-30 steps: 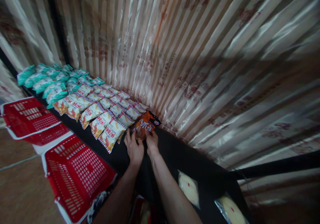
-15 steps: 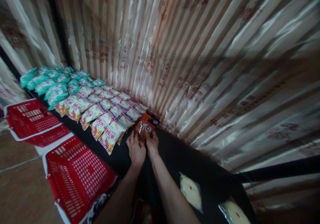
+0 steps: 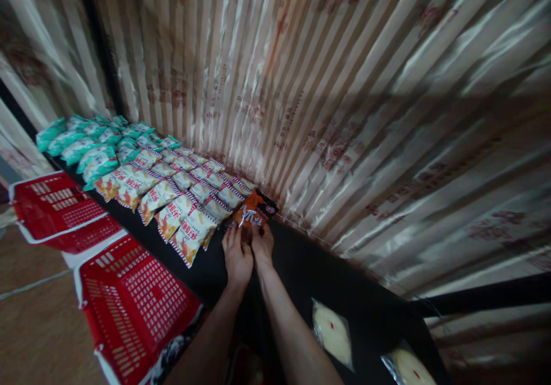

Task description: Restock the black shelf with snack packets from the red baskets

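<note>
An orange and black snack packet lies at the back of the black table, against the end of the rows of white and yellow snack bags. My left hand has its fingers on the packet's near left side. At the near right edge, my right hand grips the same packet, its thumb close to the left one. My fingertips partly cover the packet's near end.
Teal snack bags fill the table's far left end. Two red baskets stand along the front edge. Flat round breads in clear wrap lie at the right. A draped, printed plastic sheet rises behind the table.
The orange packet has shifted very slightly, and both hands have moved a little with it, staying on its near end. The rest of the table looks the same.
</note>
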{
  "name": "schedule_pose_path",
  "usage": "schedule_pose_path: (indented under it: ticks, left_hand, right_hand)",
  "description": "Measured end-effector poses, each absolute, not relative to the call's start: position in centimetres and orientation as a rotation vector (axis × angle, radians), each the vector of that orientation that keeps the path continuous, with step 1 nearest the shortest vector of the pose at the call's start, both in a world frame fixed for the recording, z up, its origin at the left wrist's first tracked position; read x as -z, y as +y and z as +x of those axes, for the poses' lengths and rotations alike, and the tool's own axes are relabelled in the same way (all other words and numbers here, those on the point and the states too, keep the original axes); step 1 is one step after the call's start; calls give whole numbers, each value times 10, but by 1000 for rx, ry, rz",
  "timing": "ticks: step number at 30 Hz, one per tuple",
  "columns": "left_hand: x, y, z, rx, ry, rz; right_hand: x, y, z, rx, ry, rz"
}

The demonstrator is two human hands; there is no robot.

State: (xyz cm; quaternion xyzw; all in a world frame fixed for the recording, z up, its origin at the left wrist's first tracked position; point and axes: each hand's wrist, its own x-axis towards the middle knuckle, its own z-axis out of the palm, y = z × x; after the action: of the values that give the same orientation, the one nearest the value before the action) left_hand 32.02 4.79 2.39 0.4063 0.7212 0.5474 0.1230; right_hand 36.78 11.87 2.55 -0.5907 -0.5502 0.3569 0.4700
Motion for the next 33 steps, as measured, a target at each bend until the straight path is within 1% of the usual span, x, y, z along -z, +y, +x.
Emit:
schedule_pose_path:
  ticks: [9, 15, 24, 33]
  left_hand:
    - [-20, 49, 321, -1504, 2106, 1192]
    - [-20, 49, 322, -1555, 2094, 1170]
    - [-15, 52, 320, -1538, 2046, 1186]
    - [-15, 52, 321, -1515, 2059, 1222]
  right_hand:
    - [-24, 114, 369, -885, -1362, -1455]
    - [-20, 102, 373, -849, -1286, -1398]
    - [-13, 103, 372, -825, -1346, -1400]
    - [-8, 99, 375, -874, -1312, -1359]
